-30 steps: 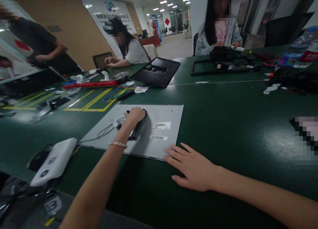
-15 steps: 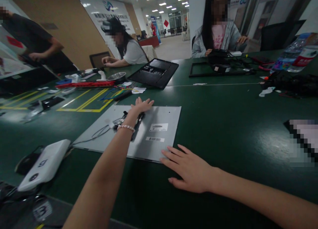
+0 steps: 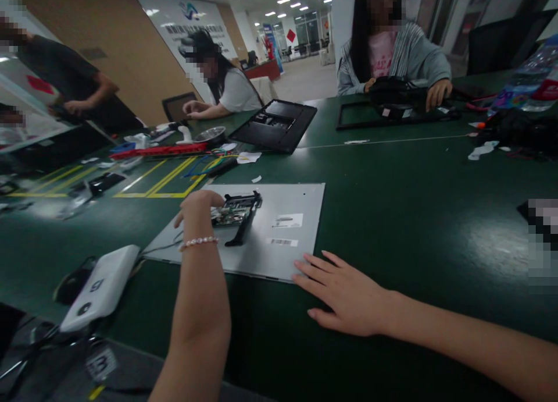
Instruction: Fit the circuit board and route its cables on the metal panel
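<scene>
Two bare hands rest at the near side of the green counter (image 3: 392, 216). Nearest, the right hand (image 3: 340, 294) lies open and flat, its fingertips at the near right corner of a grey metal panel (image 3: 257, 259). A white box (image 3: 102, 288) lies just left of that panel. The left hand (image 3: 198, 203) bends over the panel's left part, close against a circuit board (image 3: 229, 213) bordered by a black bracket (image 3: 248, 219); its fingers are mostly hidden, so whether it grips anything cannot be told. A thin cable (image 3: 163, 249) runs leftward from beneath it.

A snagged wrist or a sharp pull on that cable could drag the board askew or strain its connection, and the panel might slide if the right hand bears too lightly.

Half a second ago the left hand was spread at the panel's far edge; now it is leftward, uncovering the bracket. A paper scrap (image 3: 256, 179) now shows beyond that edge. Farther off, a co-worker's hand (image 3: 438, 93) is lower.
</scene>
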Demonstrator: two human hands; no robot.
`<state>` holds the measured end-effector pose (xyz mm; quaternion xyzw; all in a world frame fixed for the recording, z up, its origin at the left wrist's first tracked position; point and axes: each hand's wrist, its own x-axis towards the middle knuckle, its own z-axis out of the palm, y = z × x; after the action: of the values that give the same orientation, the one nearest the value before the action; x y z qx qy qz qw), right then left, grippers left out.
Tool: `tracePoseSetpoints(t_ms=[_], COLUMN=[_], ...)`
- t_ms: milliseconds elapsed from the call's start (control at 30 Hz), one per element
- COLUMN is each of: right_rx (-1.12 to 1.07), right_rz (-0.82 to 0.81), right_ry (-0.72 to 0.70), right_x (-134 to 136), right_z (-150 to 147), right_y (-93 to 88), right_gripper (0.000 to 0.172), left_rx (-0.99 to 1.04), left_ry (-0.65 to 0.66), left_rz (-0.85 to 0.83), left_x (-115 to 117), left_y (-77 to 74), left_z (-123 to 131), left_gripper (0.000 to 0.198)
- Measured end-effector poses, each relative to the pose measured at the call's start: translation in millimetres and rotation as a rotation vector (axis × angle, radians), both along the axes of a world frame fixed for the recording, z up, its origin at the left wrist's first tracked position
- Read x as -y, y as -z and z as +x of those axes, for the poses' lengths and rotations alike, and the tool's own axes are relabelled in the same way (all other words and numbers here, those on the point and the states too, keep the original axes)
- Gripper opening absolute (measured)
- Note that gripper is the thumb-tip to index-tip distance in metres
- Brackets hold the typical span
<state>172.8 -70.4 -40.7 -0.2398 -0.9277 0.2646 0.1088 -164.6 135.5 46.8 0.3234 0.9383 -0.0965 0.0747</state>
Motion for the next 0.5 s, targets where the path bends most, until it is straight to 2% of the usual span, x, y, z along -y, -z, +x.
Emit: tracePoseSetpoints(t_ms=[133, 367, 500], right_rx=[-0.004, 0.016, 0.005], right_rz=[-0.016, -0.02, -0.028], right_ry=[-0.008, -0.001, -0.003], right_x=[-0.6, -0.5, -0.3], right_z=[1.8, 2.4, 2.3], right_y=[-3.5, -3.7, -4.8], right_gripper=[0.065, 0.065, 0.064], left_rx=[-0.014, -0.094, -0.118], left_ry=[0.004, 0.066, 0.153], left_rz=[0.02, -0.108, -0.016], left_x=[4.9, -8.5, -8.4], left_y=[4.7, 11.3, 18.2], left_z=[0.7, -12.9, -28.6], left_gripper=[0.062, 0.03, 0.021])
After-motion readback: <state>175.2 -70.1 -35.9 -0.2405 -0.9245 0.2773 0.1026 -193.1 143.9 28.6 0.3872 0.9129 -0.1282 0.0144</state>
